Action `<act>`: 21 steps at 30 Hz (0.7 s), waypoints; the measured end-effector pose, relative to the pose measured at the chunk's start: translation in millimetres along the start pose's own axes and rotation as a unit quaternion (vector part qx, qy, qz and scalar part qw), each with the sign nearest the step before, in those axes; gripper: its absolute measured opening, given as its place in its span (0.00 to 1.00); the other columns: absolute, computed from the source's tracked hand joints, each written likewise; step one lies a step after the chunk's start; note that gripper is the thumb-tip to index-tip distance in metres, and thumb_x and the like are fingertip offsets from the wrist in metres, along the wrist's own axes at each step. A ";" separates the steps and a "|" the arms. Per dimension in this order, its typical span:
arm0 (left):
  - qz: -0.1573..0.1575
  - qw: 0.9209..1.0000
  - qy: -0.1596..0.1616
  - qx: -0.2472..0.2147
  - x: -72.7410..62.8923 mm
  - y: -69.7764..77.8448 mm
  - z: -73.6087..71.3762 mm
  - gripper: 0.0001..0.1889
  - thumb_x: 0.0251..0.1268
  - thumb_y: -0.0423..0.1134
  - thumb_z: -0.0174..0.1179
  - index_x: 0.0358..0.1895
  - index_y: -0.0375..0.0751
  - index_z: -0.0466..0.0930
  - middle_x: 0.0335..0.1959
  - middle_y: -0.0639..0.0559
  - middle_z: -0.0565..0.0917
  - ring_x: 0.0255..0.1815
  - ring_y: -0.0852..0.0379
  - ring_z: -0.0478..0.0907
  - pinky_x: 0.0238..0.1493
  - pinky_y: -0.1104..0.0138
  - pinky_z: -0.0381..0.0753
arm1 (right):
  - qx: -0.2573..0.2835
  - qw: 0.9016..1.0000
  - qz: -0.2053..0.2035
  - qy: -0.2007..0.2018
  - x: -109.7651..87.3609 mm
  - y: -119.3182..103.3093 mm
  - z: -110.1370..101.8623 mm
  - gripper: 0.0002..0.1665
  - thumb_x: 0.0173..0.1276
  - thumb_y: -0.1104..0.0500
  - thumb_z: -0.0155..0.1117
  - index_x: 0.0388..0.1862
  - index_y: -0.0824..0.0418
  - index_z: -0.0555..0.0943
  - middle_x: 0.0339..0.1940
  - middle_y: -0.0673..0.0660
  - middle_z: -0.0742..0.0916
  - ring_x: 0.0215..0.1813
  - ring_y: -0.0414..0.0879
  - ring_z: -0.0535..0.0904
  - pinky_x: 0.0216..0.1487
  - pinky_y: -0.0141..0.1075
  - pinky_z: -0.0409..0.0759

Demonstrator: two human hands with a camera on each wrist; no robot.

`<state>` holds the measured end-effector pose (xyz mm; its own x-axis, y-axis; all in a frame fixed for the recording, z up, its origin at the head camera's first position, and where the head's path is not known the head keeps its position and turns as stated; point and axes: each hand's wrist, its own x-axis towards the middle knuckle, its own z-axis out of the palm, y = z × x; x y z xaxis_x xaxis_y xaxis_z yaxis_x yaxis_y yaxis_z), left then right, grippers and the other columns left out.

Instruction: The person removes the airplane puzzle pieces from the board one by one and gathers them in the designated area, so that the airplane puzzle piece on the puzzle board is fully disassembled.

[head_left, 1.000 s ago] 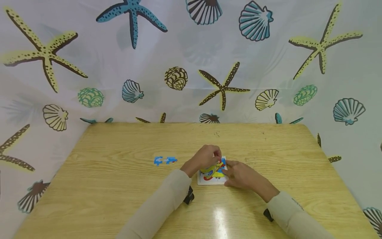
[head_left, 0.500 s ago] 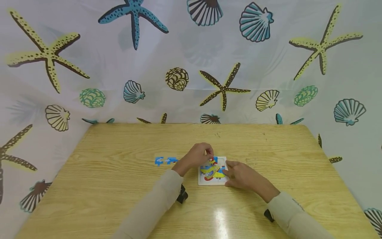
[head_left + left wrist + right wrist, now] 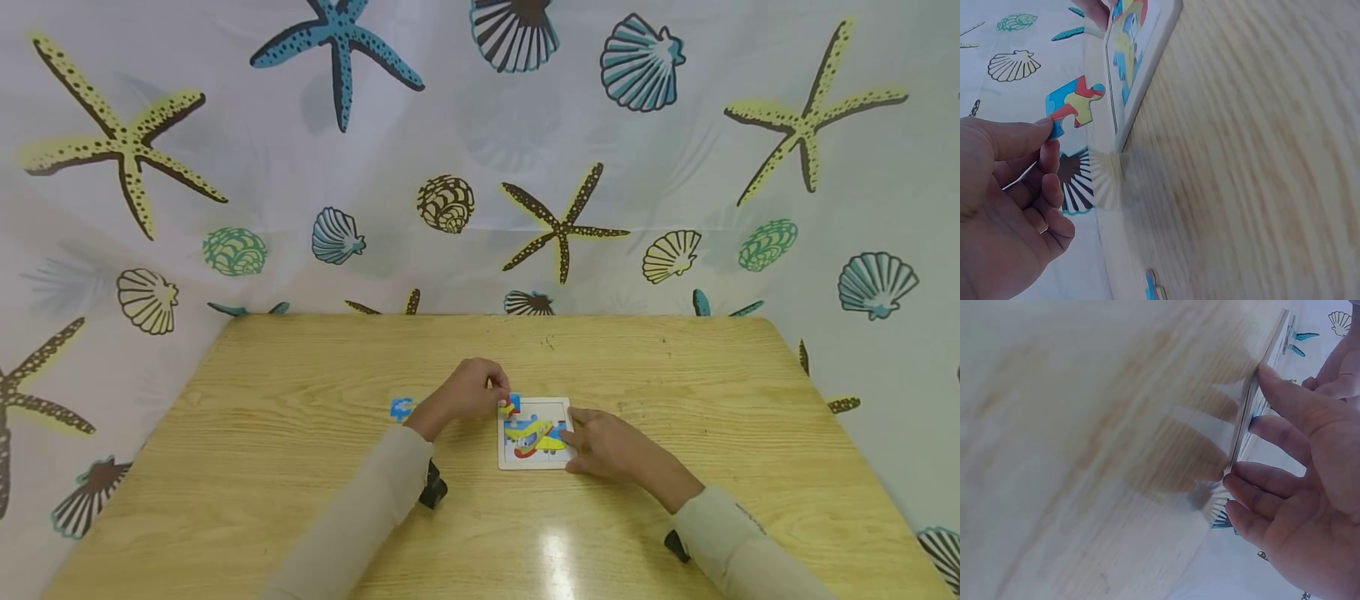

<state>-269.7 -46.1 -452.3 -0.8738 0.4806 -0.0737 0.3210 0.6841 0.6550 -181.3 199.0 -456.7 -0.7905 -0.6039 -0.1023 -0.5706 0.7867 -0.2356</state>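
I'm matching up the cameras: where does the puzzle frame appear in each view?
Head: the frame lies below centre, slightly right.
Left wrist: the frame slants at the top, left of centre, cut off by the picture's top edge.
Right wrist: the frame is at upper right, seen nearly edge-on.
Shared landmark: the right hand, at the frame's edge in all three.

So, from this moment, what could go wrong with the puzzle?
The puzzle piece might slip, since the left hand pinches it only at one end. The left sleeve might brush the loose blue piece, which appears near it in the head view. The tray might slide if the right hand, touching its edge, presses too hard.
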 end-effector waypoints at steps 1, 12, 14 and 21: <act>-0.003 1.000 0.001 -0.002 -0.4 -2.1 -1.7 0.07 0.66 0.36 0.57 0.30 0.44 0.82 0.29 0.54 0.80 0.27 0.58 0.68 0.30 0.68 0.68 | 0.005 1.000 0.004 0.000 -0.1 -0.2 0.0 0.30 0.63 0.49 0.65 0.60 0.63 0.77 0.66 0.71 0.72 0.67 0.63 0.70 0.63 0.50 0.70; -0.023 1.000 -0.008 0.000 -5.4 -18.0 -14.2 0.06 0.65 0.33 0.55 0.30 0.42 0.81 0.31 0.52 0.81 0.30 0.57 0.71 0.32 0.68 0.70 | 0.016 1.000 0.004 -0.001 -0.1 0.5 -0.5 0.31 0.63 0.48 0.65 0.60 0.64 0.76 0.67 0.71 0.71 0.67 0.63 0.69 0.63 0.50 0.71; -0.027 1.000 -0.009 0.004 -6.4 -20.2 -16.2 0.06 0.64 0.32 0.55 0.30 0.41 0.81 0.31 0.52 0.81 0.30 0.57 0.71 0.32 0.68 0.70 | 0.016 1.000 0.004 0.000 -0.2 0.5 -0.2 0.31 0.63 0.48 0.65 0.60 0.63 0.76 0.67 0.70 0.71 0.67 0.62 0.69 0.63 0.50 0.71; -0.047 0.999 -0.021 0.016 -11.5 -26.7 -22.7 0.07 0.63 0.31 0.55 0.29 0.40 0.82 0.32 0.51 0.82 0.31 0.56 0.72 0.32 0.67 0.72 | 0.010 1.000 0.001 0.006 -0.5 0.3 0.0 0.30 0.62 0.48 0.66 0.59 0.64 0.77 0.66 0.70 0.72 0.66 0.62 0.70 0.62 0.50 0.71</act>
<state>-276.5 -82.4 -451.9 -0.8848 0.4355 -0.1657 0.2501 0.7439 0.6197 -181.1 199.5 -456.7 -0.7939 -0.6013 -0.0905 -0.5652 0.7846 -0.2550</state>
